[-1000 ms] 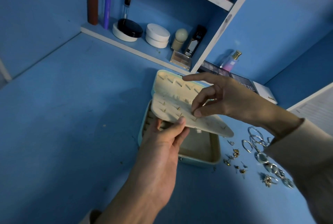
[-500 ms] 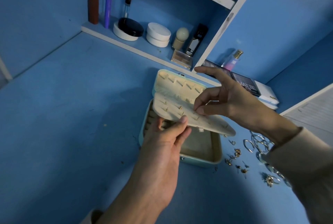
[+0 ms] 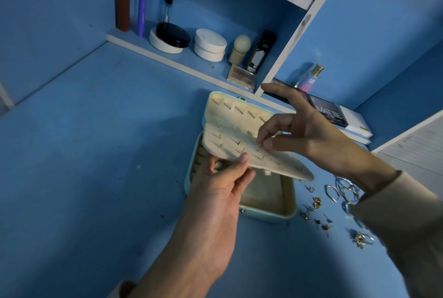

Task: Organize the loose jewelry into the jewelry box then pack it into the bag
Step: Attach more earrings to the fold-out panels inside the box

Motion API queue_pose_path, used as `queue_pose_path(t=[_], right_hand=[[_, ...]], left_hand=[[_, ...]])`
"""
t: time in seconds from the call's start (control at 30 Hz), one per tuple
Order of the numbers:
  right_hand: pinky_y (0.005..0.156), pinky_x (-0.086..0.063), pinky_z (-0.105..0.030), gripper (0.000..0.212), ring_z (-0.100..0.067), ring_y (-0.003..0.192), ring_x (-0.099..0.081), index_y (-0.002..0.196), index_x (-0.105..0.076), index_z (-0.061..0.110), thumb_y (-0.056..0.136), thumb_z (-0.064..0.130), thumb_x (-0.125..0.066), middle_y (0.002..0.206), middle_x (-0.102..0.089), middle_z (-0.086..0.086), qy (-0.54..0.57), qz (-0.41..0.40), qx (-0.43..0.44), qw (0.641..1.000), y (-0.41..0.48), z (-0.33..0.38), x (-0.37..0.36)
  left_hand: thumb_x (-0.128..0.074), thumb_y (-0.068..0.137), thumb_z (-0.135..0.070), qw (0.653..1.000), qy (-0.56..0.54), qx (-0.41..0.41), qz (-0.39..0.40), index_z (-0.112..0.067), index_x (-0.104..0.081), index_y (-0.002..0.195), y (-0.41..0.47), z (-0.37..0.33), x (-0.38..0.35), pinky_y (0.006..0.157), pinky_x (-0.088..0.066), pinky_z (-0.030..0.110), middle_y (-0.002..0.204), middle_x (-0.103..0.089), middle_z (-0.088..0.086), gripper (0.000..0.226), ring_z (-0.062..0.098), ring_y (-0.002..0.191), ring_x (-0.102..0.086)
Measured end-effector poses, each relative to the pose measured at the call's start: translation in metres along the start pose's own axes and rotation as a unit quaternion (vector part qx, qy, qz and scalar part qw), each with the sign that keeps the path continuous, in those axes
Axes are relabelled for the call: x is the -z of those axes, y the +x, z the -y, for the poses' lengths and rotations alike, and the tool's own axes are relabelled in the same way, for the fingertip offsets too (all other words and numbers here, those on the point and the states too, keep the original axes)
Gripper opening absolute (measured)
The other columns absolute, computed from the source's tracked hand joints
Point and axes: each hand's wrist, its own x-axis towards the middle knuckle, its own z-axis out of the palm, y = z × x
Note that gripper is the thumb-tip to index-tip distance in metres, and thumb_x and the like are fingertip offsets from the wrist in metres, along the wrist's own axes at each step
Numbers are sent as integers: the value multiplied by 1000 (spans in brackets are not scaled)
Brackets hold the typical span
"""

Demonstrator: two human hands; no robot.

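Observation:
A pale teal jewelry box (image 3: 268,216) lies open on the blue surface, its lid (image 3: 230,105) tipped back. A cream earring panel (image 3: 230,149) with several small studs is lifted above the tray. My left hand (image 3: 223,185) holds the panel's near edge, thumb on top and fingers beneath. My right hand (image 3: 297,129) pinches a small stud against the panel with thumb and middle finger, index finger pointing away. Loose earrings (image 3: 316,204) and silver rings (image 3: 345,189) lie to the right of the box. No bag is in view.
A white shelf (image 3: 167,57) behind the box carries cosmetic tubes, round compacts (image 3: 209,44), a small palette (image 3: 241,78) and a bottle. A perfume bottle (image 3: 310,78) and a dark palette box (image 3: 328,113) sit at the back right. Blue walls close in left and right.
My right hand has shifted slightly along the panel, still pinching at a stud. My left hand keeps holding the panel's edge. The view has tilted a little.

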Motion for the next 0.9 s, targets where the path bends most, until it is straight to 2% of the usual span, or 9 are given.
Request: queue_pose_path(t=[0.2,0.4,0.6,0.67,0.7,0.77,0.83,0.9], right_hand=[[78,-51,-30,77,-20,73,-63,135,-32,22,76,-18,-62,79,-69,-12,10,7,-5,1000,1,0,-2],[74,-52,-28,76,-27,73,-61,136,-33,22,77,-15,-63,78,-68,-10,8,-58,9,998,-2,-3,-1],[77,-52,-46,69,-29,77,-64,128,-39,32,79,-12,-63,83,-67,-12,-31,-92,30,995,-17,-7,-4],[77,-53,-48,69,-28,77,-64,129,-40,31,80,-11,-63,83,-66,-12,-27,-100,31,994,-21,-9,-3],[77,-53,-47,68,-28,77,-64,129,-40,30,80,-11,-64,83,-66,-12,-22,-104,30,994,-22,-10,-4],[75,-54,-38,67,-25,76,-65,130,-39,29,79,-5,-67,82,-67,-11,-9,-112,30,993,-24,-11,-5],[74,-51,-27,67,-21,76,-65,131,-39,29,79,-1,-68,83,-68,-9,2,-115,26,993,-25,-13,-7],[74,-50,-25,69,-20,76,-65,132,-39,29,80,-6,-67,83,-69,-9,10,-115,19,993,-24,-14,-8]], left_hand=[[-69,67,-5,1000,7,7,0,-19,-63,110,0,-1,-1,96,-46,31,117,-68,3,46,18,114,-61],[-61,71,-8,1000,9,23,-13,-18,-63,109,-3,-4,-3,101,-44,32,120,-66,7,39,19,116,-60],[-61,71,-7,997,-14,79,-9,-14,-61,114,-6,-13,-6,101,-44,34,119,-66,12,43,22,115,-61],[-59,71,-5,994,-38,101,-12,-8,-67,102,-8,-15,-9,99,-45,36,110,-70,15,31,22,109,-64],[-58,72,-5,993,-50,110,-12,-8,-73,88,-10,-15,-10,97,-45,35,104,-72,14,22,21,104,-67],[-56,72,-5,991,-70,117,-10,-14,-76,64,-12,-15,-14,95,-46,35,98,-73,10,23,18,97,-69],[-57,74,-7,990,-76,118,-20,-17,-76,59,-12,-13,-17,97,-45,35,98,-74,8,26,18,100,-68],[-57,76,-10,989,-74,121,-32,-15,-77,69,-11,-10,-17,98,-44,34,101,-73,8,21,17,105,-65]])
